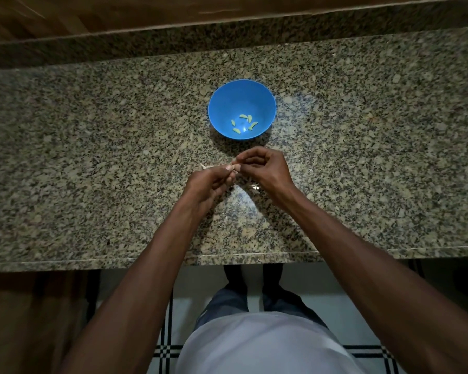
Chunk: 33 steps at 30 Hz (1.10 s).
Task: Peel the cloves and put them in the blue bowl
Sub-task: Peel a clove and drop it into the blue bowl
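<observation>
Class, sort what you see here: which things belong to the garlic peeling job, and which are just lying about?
In the job:
blue bowl
peeled cloves in it
clove pinched by left hand and right hand

Lying about:
skin scraps on the counter

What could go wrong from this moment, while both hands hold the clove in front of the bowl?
1. The clove is small and pinched only at the fingertips of the left hand and right hand; it may slip onto the counter.
2. The hands work short of the blue bowl, so a dropped clove would likely miss it.
3. Skin scraps lie on the speckled counter and are hard to see; some might get carried into the bowl.
</observation>
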Each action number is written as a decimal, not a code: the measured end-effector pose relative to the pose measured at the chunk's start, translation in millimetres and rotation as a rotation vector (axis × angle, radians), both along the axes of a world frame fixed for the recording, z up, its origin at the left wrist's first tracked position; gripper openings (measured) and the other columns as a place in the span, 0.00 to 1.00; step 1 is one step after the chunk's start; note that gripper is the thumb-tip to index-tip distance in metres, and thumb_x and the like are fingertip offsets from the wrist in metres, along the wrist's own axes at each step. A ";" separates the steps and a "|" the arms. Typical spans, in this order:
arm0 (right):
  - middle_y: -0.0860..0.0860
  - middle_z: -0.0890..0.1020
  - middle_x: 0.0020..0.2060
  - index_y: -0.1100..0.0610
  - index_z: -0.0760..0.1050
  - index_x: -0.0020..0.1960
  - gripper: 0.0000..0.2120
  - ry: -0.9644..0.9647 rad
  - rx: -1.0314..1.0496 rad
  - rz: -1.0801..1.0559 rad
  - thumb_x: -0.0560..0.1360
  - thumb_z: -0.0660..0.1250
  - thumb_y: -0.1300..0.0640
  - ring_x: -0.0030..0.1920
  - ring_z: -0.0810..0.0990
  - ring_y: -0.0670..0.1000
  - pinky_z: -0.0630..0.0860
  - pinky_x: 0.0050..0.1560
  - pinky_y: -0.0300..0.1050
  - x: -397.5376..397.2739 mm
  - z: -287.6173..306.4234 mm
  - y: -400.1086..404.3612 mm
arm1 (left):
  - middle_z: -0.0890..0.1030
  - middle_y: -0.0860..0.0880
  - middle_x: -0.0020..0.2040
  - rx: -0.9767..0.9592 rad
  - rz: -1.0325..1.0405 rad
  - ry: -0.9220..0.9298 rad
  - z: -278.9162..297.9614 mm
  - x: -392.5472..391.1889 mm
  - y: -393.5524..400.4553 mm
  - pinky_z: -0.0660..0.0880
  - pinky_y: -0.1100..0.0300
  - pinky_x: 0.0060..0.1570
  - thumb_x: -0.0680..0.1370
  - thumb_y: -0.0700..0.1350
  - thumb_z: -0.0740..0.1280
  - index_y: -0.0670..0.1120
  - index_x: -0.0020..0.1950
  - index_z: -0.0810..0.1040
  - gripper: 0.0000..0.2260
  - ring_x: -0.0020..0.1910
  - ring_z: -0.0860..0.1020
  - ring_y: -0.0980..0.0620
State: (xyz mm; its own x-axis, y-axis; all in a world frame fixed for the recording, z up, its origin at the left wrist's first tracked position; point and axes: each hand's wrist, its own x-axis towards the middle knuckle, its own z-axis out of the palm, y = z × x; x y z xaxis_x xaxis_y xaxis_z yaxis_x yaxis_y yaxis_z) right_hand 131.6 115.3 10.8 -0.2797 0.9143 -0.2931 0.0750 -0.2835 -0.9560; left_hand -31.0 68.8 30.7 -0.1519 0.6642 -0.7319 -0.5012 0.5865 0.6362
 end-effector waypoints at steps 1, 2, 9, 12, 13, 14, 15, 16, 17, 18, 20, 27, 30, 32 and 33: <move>0.57 0.89 0.47 0.65 0.83 0.52 0.10 0.010 0.015 0.006 0.72 0.79 0.68 0.51 0.88 0.56 0.84 0.57 0.56 0.3 0.4 -0.3 | 0.87 0.43 0.44 -0.010 0.025 -0.060 -0.5 -0.3 0.9 0.81 0.65 0.42 0.79 0.32 0.68 0.35 0.51 0.83 0.04 0.41 0.84 0.53; 0.57 0.88 0.48 0.66 0.83 0.52 0.10 0.024 0.024 0.012 0.72 0.79 0.68 0.52 0.88 0.56 0.84 0.58 0.56 0.5 0.6 -0.8 | 0.86 0.43 0.43 -0.019 0.043 -0.109 -0.8 0.1 1.3 0.81 0.66 0.41 0.80 0.32 0.67 0.35 0.51 0.82 0.04 0.40 0.83 0.53; 0.61 0.88 0.50 0.66 0.82 0.53 0.11 0.108 0.014 0.046 0.72 0.78 0.69 0.54 0.87 0.59 0.83 0.61 0.55 2.3 -0.6 -2.5 | 0.83 0.43 0.41 -0.052 0.070 -0.322 0.2 -3.1 -1.5 0.79 0.68 0.39 0.82 0.32 0.63 0.37 0.50 0.79 0.06 0.40 0.80 0.54; 0.61 0.88 0.51 0.66 0.82 0.54 0.12 0.131 -0.047 0.053 0.72 0.78 0.69 0.54 0.87 0.57 0.83 0.59 0.53 3.3 1.0 -2.2 | 0.82 0.44 0.42 -0.026 0.024 -0.279 0.7 -2.9 -3.3 0.79 0.68 0.40 0.82 0.32 0.63 0.37 0.50 0.79 0.06 0.39 0.80 0.54; 0.61 0.88 0.51 0.66 0.83 0.55 0.12 0.123 -0.078 0.041 0.73 0.78 0.68 0.53 0.87 0.57 0.84 0.58 0.53 2.9 1.5 -2.9 | 0.81 0.45 0.42 -0.002 -0.013 -0.206 0.1 -1.9 -3.4 0.79 0.67 0.41 0.82 0.32 0.62 0.37 0.51 0.79 0.07 0.39 0.79 0.55; 0.61 0.87 0.51 0.66 0.83 0.56 0.12 0.114 -0.116 0.021 0.73 0.78 0.67 0.53 0.87 0.58 0.84 0.56 0.52 2.4 2.0 -4.1 | 0.81 0.45 0.42 0.032 -0.050 -0.118 -1.1 -0.5 -3.2 0.78 0.67 0.41 0.82 0.32 0.63 0.37 0.52 0.80 0.06 0.40 0.78 0.55; 0.63 0.87 0.51 0.66 0.84 0.56 0.12 0.106 -0.150 -0.004 0.74 0.77 0.66 0.52 0.87 0.59 0.85 0.55 0.52 1.6 2.8 -5.2 | 0.82 0.45 0.41 0.067 -0.080 -0.029 -2.9 0.9 -2.8 0.78 0.66 0.42 0.82 0.32 0.64 0.37 0.52 0.80 0.06 0.39 0.78 0.55; 0.64 0.87 0.52 0.66 0.84 0.56 0.12 0.095 -0.171 -0.025 0.74 0.77 0.66 0.52 0.87 0.60 0.86 0.53 0.51 0.5 3.5 -6.1 | 0.83 0.45 0.41 0.096 -0.099 0.052 -5.3 1.8 -2.3 0.79 0.65 0.42 0.82 0.32 0.65 0.37 0.52 0.81 0.05 0.39 0.79 0.54; 0.63 0.87 0.51 0.66 0.84 0.56 0.11 0.075 -0.172 -0.037 0.75 0.77 0.65 0.52 0.87 0.60 0.86 0.52 0.51 -0.7 4.1 -6.5 | 0.84 0.45 0.40 0.115 -0.109 0.122 -7.1 2.4 -2.5 0.79 0.63 0.44 0.81 0.33 0.67 0.37 0.52 0.82 0.04 0.38 0.80 0.54; 0.62 0.87 0.50 0.65 0.84 0.56 0.11 0.048 -0.162 -0.037 0.75 0.77 0.65 0.52 0.87 0.60 0.86 0.53 0.52 -2.4 3.8 -6.7 | 0.85 0.46 0.39 0.127 -0.112 0.180 -8.3 2.7 -2.7 0.80 0.61 0.45 0.81 0.34 0.69 0.38 0.52 0.83 0.04 0.38 0.82 0.54; 0.60 0.88 0.50 0.65 0.85 0.57 0.10 0.015 -0.146 -0.019 0.76 0.76 0.64 0.52 0.88 0.59 0.85 0.55 0.53 -5.2 2.9 -7.8 | 0.86 0.46 0.39 0.145 -0.104 0.249 -8.8 3.8 -3.6 0.82 0.60 0.46 0.80 0.36 0.70 0.38 0.52 0.83 0.03 0.38 0.83 0.53; 0.62 0.87 0.48 0.69 0.83 0.59 0.11 0.033 -0.129 0.041 0.78 0.73 0.66 0.44 0.88 0.54 0.86 0.53 0.52 -5.6 5.1 -12.2 | 0.86 0.43 0.43 0.195 -0.160 0.427 -16.8 7.9 -6.9 0.82 0.59 0.45 0.82 0.40 0.70 0.37 0.55 0.82 0.07 0.41 0.85 0.51; 0.62 0.86 0.45 0.69 0.81 0.60 0.10 0.044 -0.181 0.007 0.79 0.71 0.68 0.40 0.86 0.51 0.86 0.52 0.53 0.1 7.1 -11.7 | 0.86 0.43 0.46 0.183 -0.129 0.495 -18.6 8.2 -8.5 0.82 0.58 0.46 0.82 0.41 0.70 0.38 0.56 0.81 0.07 0.44 0.85 0.51; 0.64 0.86 0.47 0.69 0.81 0.60 0.10 0.028 -0.214 0.002 0.79 0.71 0.69 0.42 0.86 0.54 0.86 0.52 0.53 6.6 10.8 -10.3 | 0.86 0.43 0.46 0.177 -0.129 0.543 -18.7 5.4 -10.2 0.83 0.56 0.49 0.81 0.40 0.71 0.38 0.55 0.82 0.06 0.45 0.85 0.50; 0.64 0.86 0.47 0.70 0.81 0.59 0.09 0.017 -0.221 0.006 0.79 0.71 0.69 0.43 0.86 0.56 0.86 0.52 0.53 10.2 12.5 -9.5 | 0.86 0.44 0.46 0.179 -0.147 0.566 -19.2 3.6 -11.2 0.83 0.54 0.51 0.80 0.39 0.72 0.39 0.54 0.82 0.05 0.46 0.86 0.50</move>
